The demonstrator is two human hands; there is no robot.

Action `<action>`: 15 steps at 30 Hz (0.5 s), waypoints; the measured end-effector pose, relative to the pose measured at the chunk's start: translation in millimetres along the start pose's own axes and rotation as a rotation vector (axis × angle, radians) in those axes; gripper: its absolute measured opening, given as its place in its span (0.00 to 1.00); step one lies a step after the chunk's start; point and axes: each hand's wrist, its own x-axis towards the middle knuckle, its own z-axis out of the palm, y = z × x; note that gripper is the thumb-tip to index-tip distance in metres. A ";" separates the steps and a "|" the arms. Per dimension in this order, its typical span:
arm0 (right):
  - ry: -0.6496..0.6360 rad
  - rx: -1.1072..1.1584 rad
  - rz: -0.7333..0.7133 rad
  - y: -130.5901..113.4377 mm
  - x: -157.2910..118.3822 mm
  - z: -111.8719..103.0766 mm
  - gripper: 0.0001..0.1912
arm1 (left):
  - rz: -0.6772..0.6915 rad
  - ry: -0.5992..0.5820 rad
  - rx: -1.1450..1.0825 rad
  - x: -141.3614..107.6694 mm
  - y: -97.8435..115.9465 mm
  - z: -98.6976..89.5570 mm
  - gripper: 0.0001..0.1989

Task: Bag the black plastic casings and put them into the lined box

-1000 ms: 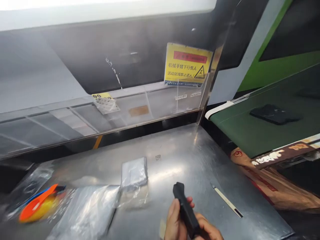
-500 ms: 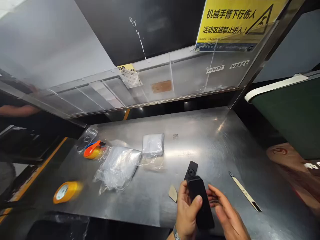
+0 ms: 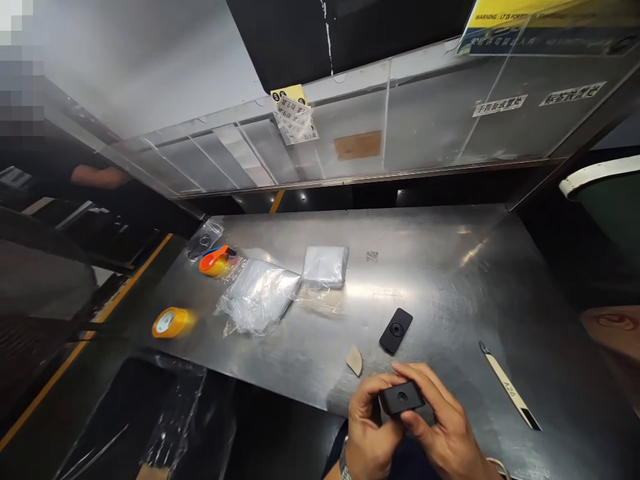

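A black rectangular block (image 3: 403, 398) with a round hole in its end face is held at the table's front edge. My left hand (image 3: 373, 427) wraps round its left side. My right hand (image 3: 443, 417) grips its right side, thumb below and fingers above. Just beyond my hands, a flat black plate (image 3: 396, 331) with a round ring in it lies on the metal table. Left of that plate is a small beige wedge-shaped piece (image 3: 355, 361). To the right lies a craft knife (image 3: 509, 385) with a cream handle marked A26.
On the metal table (image 3: 430, 267) are a stack of clear bags (image 3: 325, 267), a crumpled plastic bag (image 3: 260, 297), an orange tape dispenser (image 3: 215, 261) and a yellow tape roll (image 3: 170, 323). A clear partition (image 3: 430, 127) rises behind. Another person's arm (image 3: 100, 177) shows at far left.
The black block has turned so its holed end faces me. My right hand has closed onto it. The view has shifted, and the black plate now shows whole.
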 end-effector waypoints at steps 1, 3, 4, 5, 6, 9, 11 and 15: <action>-0.011 0.009 -0.004 0.8 0.1 1.2 0.24 | 0.004 0.002 -0.007 -0.9 0.3 -0.7 0.10; -0.026 0.025 -0.013 2.2 0.6 3.7 0.24 | 0.007 0.001 -0.023 -2.3 1.8 -1.2 0.10; -0.030 0.030 -0.017 2.5 1.1 4.7 0.24 | -0.003 0.002 -0.037 -2.6 3.2 -1.2 0.10; -0.036 0.035 -0.020 2.3 2.0 5.2 0.23 | -0.029 0.007 -0.069 -2.3 5.1 -1.2 0.11; -0.047 0.039 -0.019 1.4 3.1 5.3 0.23 | -0.065 0.016 -0.130 -1.3 7.4 -1.7 0.12; -0.121 0.062 -0.020 -7.7 8.1 2.9 0.23 | -0.249 0.070 -0.478 6.0 15.4 -7.6 0.17; -0.237 0.089 -0.067 -18.9 11.7 0.8 0.23 | -0.376 0.104 -0.714 12.7 19.1 -16.1 0.22; -0.340 0.074 -0.246 -41.1 13.2 3.8 0.23 | -0.464 0.172 -0.833 20.9 17.7 -34.0 0.37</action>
